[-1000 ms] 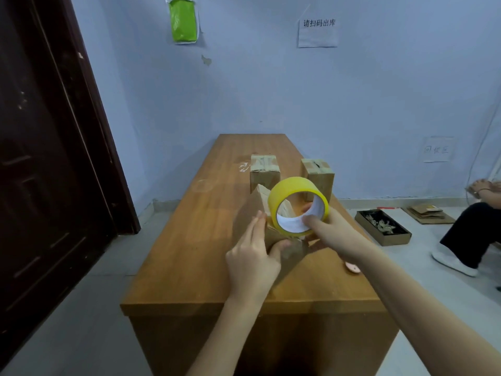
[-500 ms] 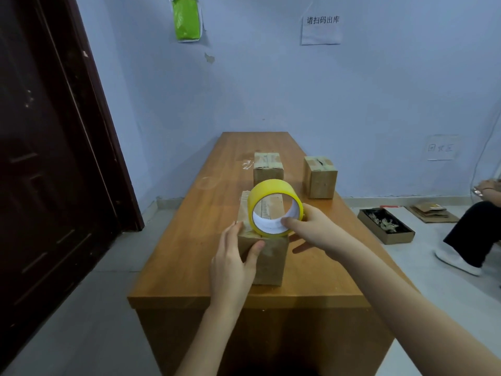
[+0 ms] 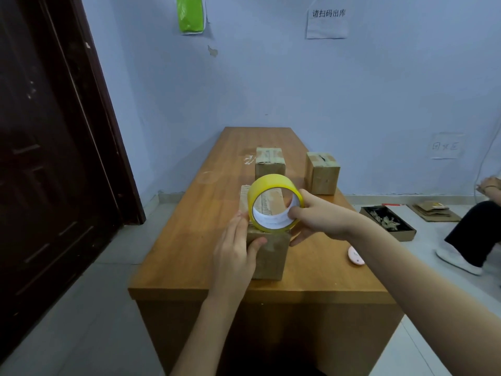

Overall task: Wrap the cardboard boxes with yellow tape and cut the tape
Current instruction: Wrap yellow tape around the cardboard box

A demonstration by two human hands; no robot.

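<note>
Head view | right hand [image 3: 322,215] grips tape roll [image 3: 273,204] — above box [image 3: 268,251] | left hand [image 3: 235,253] clasps box

A person's right hand [image 3: 318,217] is gripping a yellow tape roll [image 3: 273,202] over a cardboard box [image 3: 269,252] standing on a wooden table [image 3: 189,240], while the left hand [image 3: 235,256] is holding the box's near left corner. Two more boxes [image 3: 269,162] [image 3: 322,172] are standing farther back, and a small pink object [image 3: 356,255] is lying to the right.
</note>
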